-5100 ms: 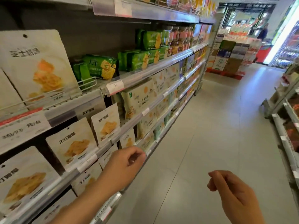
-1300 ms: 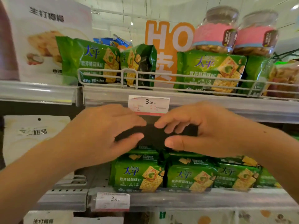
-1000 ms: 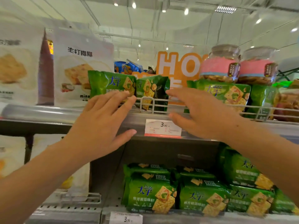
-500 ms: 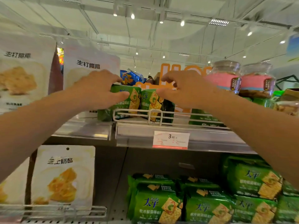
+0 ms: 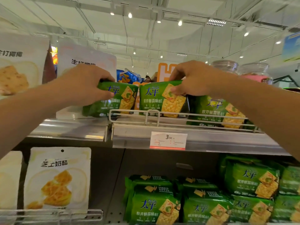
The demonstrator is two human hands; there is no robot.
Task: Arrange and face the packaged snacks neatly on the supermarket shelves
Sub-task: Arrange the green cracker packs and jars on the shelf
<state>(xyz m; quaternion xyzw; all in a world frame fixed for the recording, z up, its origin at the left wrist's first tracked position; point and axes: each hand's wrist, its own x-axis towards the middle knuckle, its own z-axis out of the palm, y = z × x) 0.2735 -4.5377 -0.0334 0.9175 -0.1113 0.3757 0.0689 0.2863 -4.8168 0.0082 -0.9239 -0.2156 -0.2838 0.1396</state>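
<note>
Two green cracker packs printed "Pacific" and "太平" were held upright on the top shelf (image 5: 68, 129) behind a wire rail (image 5: 178, 113). The left pack (image 5: 118, 99) was gripped by the left hand (image 5: 84, 85), the right pack (image 5: 160, 99) pinched at its top by the right hand (image 5: 193, 78). Below the fingers, a tag (image 5: 168, 140) read "3.90".

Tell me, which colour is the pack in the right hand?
Green, with yellow crackers printed on the pack, seen in the head view.
</note>
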